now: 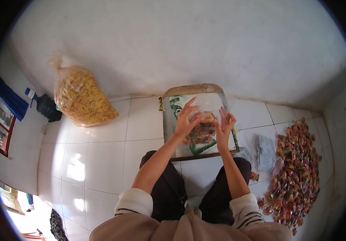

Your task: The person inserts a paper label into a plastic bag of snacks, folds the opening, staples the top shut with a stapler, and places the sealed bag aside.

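Clear bag (206,127) of small packets (197,138) lies mid-way across the low table (167,134), its long axis apparently running toward the far edge. Left hand (192,113) spreads its fingers at the bag's left; right hand (221,119), loosely curled, is about equally near at its right. Whether either pinches film, I cannot tell.
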Motion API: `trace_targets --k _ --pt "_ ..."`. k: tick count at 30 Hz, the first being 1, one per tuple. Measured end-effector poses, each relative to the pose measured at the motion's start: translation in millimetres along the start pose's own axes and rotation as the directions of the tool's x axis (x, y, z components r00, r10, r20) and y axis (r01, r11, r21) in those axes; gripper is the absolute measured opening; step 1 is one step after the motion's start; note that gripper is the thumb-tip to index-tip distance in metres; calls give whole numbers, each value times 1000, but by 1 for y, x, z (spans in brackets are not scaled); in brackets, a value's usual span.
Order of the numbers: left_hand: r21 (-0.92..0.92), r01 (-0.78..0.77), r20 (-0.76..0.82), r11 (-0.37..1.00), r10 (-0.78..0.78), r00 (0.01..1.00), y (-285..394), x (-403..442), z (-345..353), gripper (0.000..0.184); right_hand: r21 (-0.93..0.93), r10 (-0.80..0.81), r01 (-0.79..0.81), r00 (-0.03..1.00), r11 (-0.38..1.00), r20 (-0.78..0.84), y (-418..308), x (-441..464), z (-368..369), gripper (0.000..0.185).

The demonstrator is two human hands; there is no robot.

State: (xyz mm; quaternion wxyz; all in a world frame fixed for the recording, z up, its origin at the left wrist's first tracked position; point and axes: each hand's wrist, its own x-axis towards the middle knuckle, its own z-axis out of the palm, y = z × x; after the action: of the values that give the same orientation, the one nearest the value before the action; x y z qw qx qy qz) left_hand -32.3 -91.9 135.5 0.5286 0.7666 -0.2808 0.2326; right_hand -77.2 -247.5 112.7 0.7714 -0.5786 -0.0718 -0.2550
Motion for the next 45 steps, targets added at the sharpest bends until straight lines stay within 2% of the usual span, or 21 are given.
trace_targets --k 2,4,5,7,12,15,17,18,20,23,27,29,30,31,35,36,38,39,42,44,45 --pt "46 -66 -12 997 67 998 0 2 0 34 -87 -45 47 999 995 29 3 -1 0 55" --pt "34 -116 33 993 115 993 -5 1 2 32 -122 -14 16 1000 992 22 2 -4 1 55" --pt "34 -117 33 993 115 993 -6 0 3 32 -157 18 -15 1000 988 15 2 -5 1 56" --pt "13 -9 61 1000 8 998 -6 -1 3 30 -200 2 7 999 980 44 -2 -3 1 55" --pt "-54 -13 73 998 17 997 -3 0 1 32 -206 18 -2 997 979 78 -10 6 1 50" --pt "-47 -26 76 999 29 997 -1 1 0 33 -197 -44 54 998 979 53 -5 9 0 41" --pt "-35 -40 79 999 42 996 -3 0 1 33 -354 -192 209 978 912 83 -8 10 0 28" --pt "-84 -2 67 996 7 998 -3 0 2 33 -353 -191 209 978 912 84 -7 11 -2 28" --pt "-134 36 58 990 -29 998 -4 0 3 32 -481 -156 202 979 853 133 -5 12 -6 16" --pt "-109 14 50 994 -8 999 -3 3 2 31 -518 -168 254 964 817 207 -7 25 -5 12" --pt "-136 34 58 990 -26 998 3 8 3 29 -484 -157 292 941 825 300 -13 43 -4 11" --pt "-164 58 54 985 -49 997 9 10 3 29 -484 -141 339 906 807 399 -14 50 -3 12" --pt "-185 134 81 974 -121 989 10 10 4 28 -484 -141 339 905 807 400 -12 52 -3 12" --pt "-203 211 111 956 -192 975 11 9 4 26 -422 -99 264 922 868 374 -9 54 -1 10" --pt "-180 222 65 958 -213 975 6 10 9 22 -273 13 67 959 960 285 -11 50 7 8" --pt "-173 228 44 958 -223 974 6 10 10 19 -273 15 66 959 960 285 -9 49 11 8" --pt "-165 235 22 958 -235 972 8 11 9 17 -114 -116 133 982 985 147 -7 51 18 14" --pt "-142 234 29 962 -232 972 8 12 8 16 -114 -114 131 982 985 148 -10 51 19 14" --pt "-118 269 55 956 -264 963 14 11 5 15 -237 87 -52 986 970 140 -18 57 15 18" --pt "-117 302 70 946 -296 953 15 12 4 15 -382 350 -208 869 900 350 -15 66 7 17" --pt "-121 264 69 957 -258 964 13 13 5 18 -383 350 -207 868 900 352 -13 68 8 17"
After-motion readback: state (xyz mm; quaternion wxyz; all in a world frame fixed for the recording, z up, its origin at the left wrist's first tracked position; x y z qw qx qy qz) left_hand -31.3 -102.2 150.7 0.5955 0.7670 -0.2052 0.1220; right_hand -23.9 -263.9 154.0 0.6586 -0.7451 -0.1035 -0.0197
